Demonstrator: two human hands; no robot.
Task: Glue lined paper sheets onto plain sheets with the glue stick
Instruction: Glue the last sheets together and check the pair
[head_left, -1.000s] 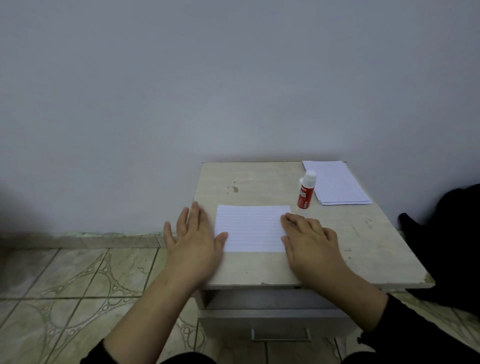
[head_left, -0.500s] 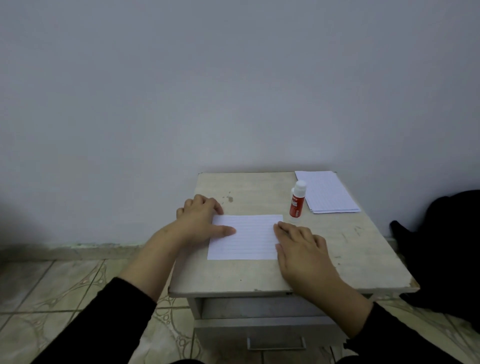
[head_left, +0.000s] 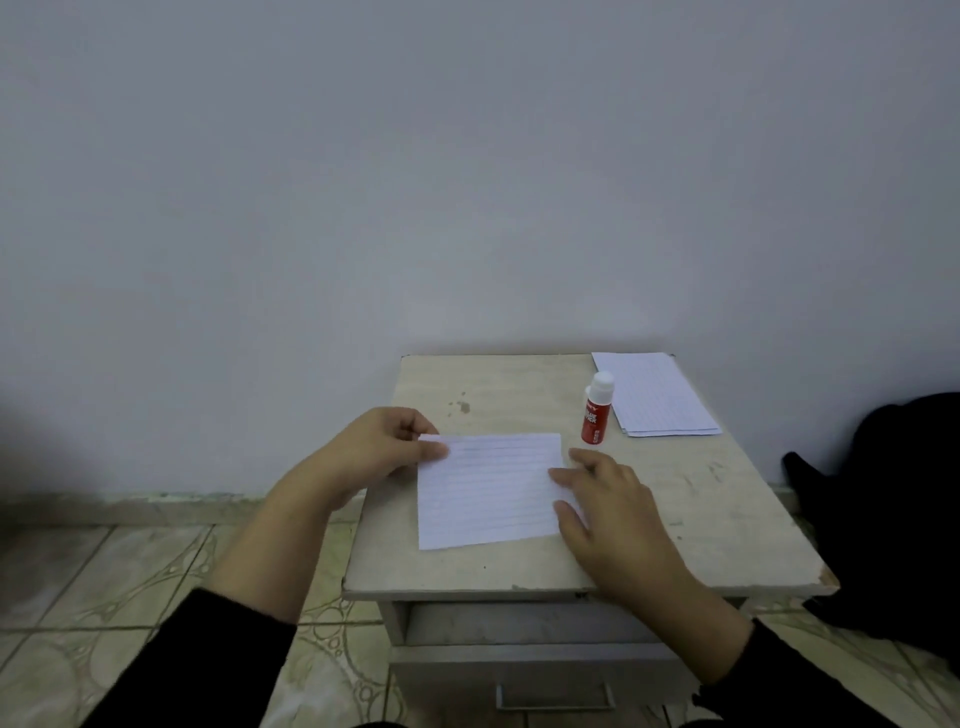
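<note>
Half a second ago the left hand (head_left: 382, 451) lay beside the lined sheet (head_left: 488, 491); now it pinches that sheet's far left corner, well left of the glue stick (head_left: 596, 409), likely lifting it, while the right hand (head_left: 613, 512) rests flat, fingers straight, on its right edge

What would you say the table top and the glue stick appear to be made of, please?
Table top: probably laminated board with a matt, pale stone-like print; a chipped front corner and stains show. Glue stick: likely smooth plastic, a white cap over a red printed label.
</note>
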